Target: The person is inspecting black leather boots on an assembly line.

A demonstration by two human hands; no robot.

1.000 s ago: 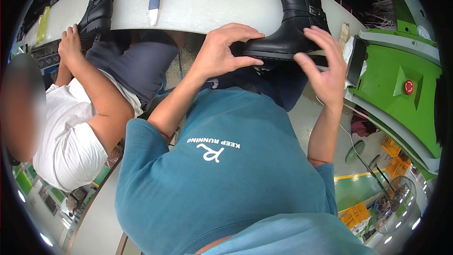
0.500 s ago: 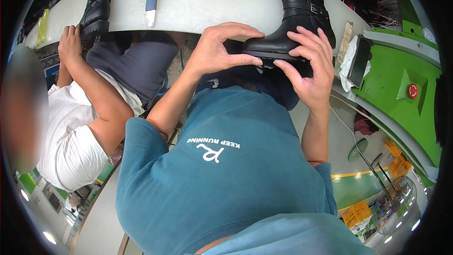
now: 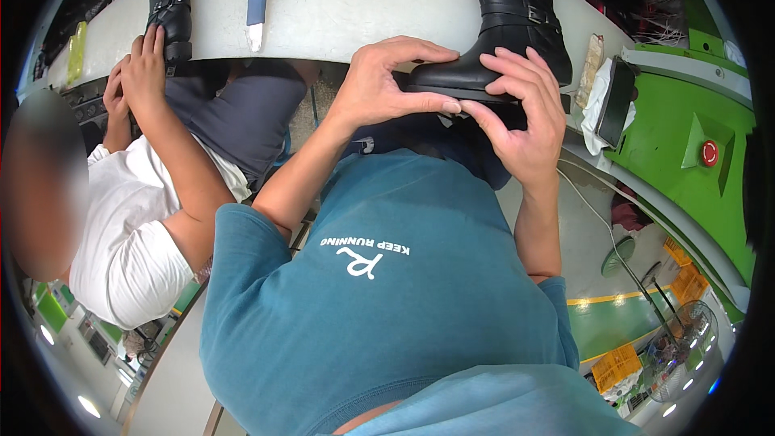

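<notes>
A black boot [image 3: 507,32] with a buckled strap and quilted shaft stands at the table's near edge, its toe pointing left and overhanging the edge. My left hand [image 3: 386,87] curls round the toe, fingers above and thumb along the sole edge. From the other side my right hand [image 3: 529,109] grips the forefoot, with fingers spread over the upper and thumb below at the sole. Both thumb tips meet under the front of the boot. The underside of the sole is hidden.
On the pale table [image 3: 347,0] lies a blue-handled tool [image 3: 257,0]. At the left, a co-worker's hand [image 3: 144,73] touches another black boot [image 3: 171,12]. A green machine [image 3: 670,137] with a red button [image 3: 709,153] stands at right, near a standing fan [image 3: 682,347].
My thumbs have come together under the toe, and the boot's toe has shifted slightly left. The co-worker's hands have moved up onto the front of the other boot.
</notes>
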